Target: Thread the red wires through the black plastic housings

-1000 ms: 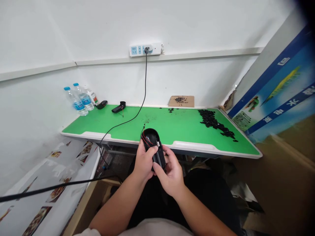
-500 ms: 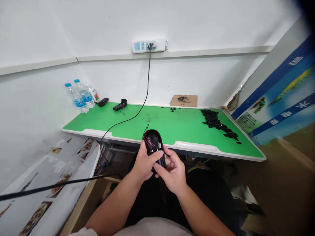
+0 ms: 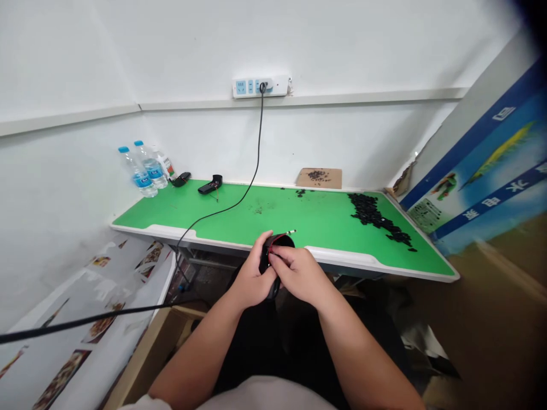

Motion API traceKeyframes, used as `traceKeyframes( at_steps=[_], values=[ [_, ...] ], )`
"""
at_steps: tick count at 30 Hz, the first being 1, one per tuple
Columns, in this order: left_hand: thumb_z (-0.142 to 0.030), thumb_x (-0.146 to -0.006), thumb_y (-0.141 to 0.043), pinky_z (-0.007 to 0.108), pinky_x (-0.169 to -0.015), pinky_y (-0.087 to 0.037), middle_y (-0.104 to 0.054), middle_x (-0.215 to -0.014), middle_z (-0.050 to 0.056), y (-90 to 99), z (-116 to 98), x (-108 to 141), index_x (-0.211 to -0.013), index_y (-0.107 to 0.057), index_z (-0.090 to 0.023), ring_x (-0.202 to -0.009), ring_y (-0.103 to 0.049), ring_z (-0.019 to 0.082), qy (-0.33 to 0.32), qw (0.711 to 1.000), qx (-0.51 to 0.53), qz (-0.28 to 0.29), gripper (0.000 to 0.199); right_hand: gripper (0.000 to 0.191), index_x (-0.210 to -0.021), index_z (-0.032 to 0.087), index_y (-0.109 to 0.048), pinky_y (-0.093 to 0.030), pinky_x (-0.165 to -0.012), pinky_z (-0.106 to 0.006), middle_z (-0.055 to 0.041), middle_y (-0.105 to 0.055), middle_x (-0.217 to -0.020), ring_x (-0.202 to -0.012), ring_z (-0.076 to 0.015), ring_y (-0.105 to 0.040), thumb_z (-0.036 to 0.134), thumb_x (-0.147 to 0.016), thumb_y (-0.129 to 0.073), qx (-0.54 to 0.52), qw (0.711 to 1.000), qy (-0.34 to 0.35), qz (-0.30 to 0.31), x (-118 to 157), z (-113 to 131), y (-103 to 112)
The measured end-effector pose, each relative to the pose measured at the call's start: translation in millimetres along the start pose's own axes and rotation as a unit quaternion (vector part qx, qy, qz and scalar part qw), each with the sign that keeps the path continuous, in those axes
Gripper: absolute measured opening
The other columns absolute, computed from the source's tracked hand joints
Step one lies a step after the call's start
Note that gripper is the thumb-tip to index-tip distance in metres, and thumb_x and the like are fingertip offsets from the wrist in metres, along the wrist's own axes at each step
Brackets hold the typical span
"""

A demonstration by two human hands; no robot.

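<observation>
A black plastic housing [image 3: 284, 241] with a hollow rounded end is held tilted in front of the green table's near edge. My left hand [image 3: 253, 280] is closed around its left side, with the thumb across the front. My right hand [image 3: 298, 272] has its fingers pinched together over the housing's inside, at the thin red and black wires [image 3: 270, 242]. A wire end with a small pale tip [image 3: 291, 232] sticks out past the top rim. My right fingers cover much of the inside.
On the green table [image 3: 231, 219] lie a heap of small black parts [image 3: 370, 210] and two black housings [image 3: 210, 185]. Bottles [image 3: 144, 177] stand at the left corner. Small pieces lie on cardboard [image 3: 331, 178] at the back. A black cable [image 3: 257, 154] hangs from the power strip [image 3: 239, 87].
My right hand has moved from the housing's lower part up to the wires at its inside. The housing has turned and shifted slightly right, and its wire end now points right.
</observation>
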State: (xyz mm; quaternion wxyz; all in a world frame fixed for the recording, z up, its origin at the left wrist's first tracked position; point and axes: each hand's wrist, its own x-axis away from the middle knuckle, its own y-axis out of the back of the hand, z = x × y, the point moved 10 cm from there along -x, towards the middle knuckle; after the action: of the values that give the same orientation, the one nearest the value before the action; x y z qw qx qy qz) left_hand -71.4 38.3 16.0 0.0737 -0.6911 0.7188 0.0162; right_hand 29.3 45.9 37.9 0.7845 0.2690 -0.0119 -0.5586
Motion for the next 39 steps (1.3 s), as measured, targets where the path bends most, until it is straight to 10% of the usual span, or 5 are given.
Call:
traceKeyframes(
  at_steps=[5,15,29,35,39],
  values=[
    [-0.04,-0.082,-0.061,0.032,-0.052,-0.056,-0.062,-0.112,0.009,-11.1,29.9,10.5,-0.145,-0.032,-0.036,-0.06,-0.063,0.016,0.133,0.98,0.139,0.051,0.069,0.024,-0.08,0.021,-0.073,-0.043,-0.033,-0.022,-0.0026,-0.07,-0.072,-0.038,-0.0111,-0.053,0.039,-0.085,-0.057,-0.124,0.986,-0.04,-0.107,4.6,-16.9,3.3],
    [-0.042,-0.082,-0.062,0.03,-0.05,-0.056,-0.06,-0.117,0.006,-10.3,39.1,12.8,-0.144,-0.031,-0.04,-0.061,-0.063,0.014,0.16,0.976,0.137,0.05,0.069,0.029,-0.083,0.018,-0.071,-0.038,-0.037,-0.02,0.0026,-0.056,-0.05,-0.039,-0.0103,-0.05,0.037,-0.091,-0.051,-0.106,0.991,-0.04,-0.067,10.2,-13.7,-6.5],
    [-0.012,-0.069,-0.062,0.036,-0.047,-0.057,-0.059,-0.105,0.004,-2.1,43.1,14.8,-0.142,-0.026,-0.043,-0.058,-0.066,0.019,0.208,0.964,0.148,0.078,0.087,0.02,-0.085,0.021,-0.076,-0.043,-0.054,-0.022,-0.002,-0.072,-0.069,-0.058,-0.0125,-0.064,0.028,-0.091,-0.059,0.242,0.929,0.247,-0.135,8.4,30.7,-8.1],
    [-0.021,-0.074,-0.065,0.035,-0.048,-0.056,-0.058,-0.09,0.002,-0.1,40.5,15.3,-0.142,-0.021,-0.038,-0.066,-0.066,0.022,0.182,0.958,0.207,0.076,0.083,0.009,-0.086,0.02,-0.074,-0.047,-0.055,-0.023,-0.0005,-0.066,-0.066,-0.056,-0.0112,-0.058,0.025,-0.086,-0.066,0.04,0.936,0.176,-0.303,28.0,16.9,44.1],
    [-0.016,-0.067,-0.071,0.032,-0.056,-0.056,-0.058,-0.095,0.001,3.4,36.2,14.2,-0.14,-0.024,-0.039,-0.069,-0.064,0.018,0.136,0.968,0.209,0.03,0.09,0.023,-0.11,0.02,-0.069,-0.051,-0.061,-0.027,-0.0044,-0.061,-0.087,-0.069,-0.0127,-0.058,0.022,-0.089,-0.06,-0.078,0.969,0.094,-0.216,39.2,-14.9,11.8]
  ],
)
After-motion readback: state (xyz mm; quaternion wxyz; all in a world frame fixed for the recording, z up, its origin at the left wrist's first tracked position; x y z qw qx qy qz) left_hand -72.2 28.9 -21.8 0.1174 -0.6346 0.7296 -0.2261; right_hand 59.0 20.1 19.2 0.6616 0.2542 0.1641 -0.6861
